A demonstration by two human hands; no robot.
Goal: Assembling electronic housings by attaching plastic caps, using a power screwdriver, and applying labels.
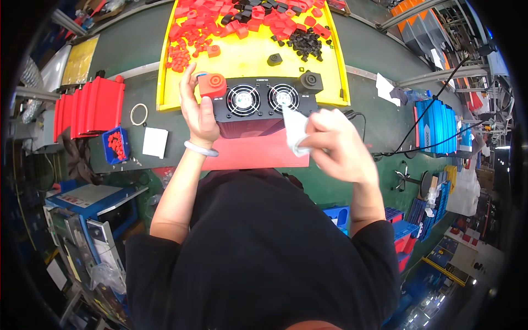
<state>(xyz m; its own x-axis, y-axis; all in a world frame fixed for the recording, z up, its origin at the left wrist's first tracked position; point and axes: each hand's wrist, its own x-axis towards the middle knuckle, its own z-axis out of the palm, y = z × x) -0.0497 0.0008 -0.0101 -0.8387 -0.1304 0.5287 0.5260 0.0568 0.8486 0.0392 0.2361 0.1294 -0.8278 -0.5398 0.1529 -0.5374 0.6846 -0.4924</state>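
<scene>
A black box-shaped device with two round fans (257, 99) stands in front of me, at the near edge of a yellow tray. A red terminal cap (212, 85) sits on its left corner and a black terminal cap (311, 82) on its right. My left hand (199, 115) rests upright against the device's left end, fingers stretched out and thumb beside the red cap. In my closed right hand (338, 144) is a white wipe (295, 127), pinched between thumb and fingers. The wipe's pointed tip reaches the lower rim of the right fan.
The yellow tray (242, 55) holds heaps of red and black plastic caps. To the left are red panels (99, 107), a blue bin (114, 145) of small red parts, a ring (139, 114) and white paper (155, 142). Blue panels (437, 126) and black cables (410, 148) lie right.
</scene>
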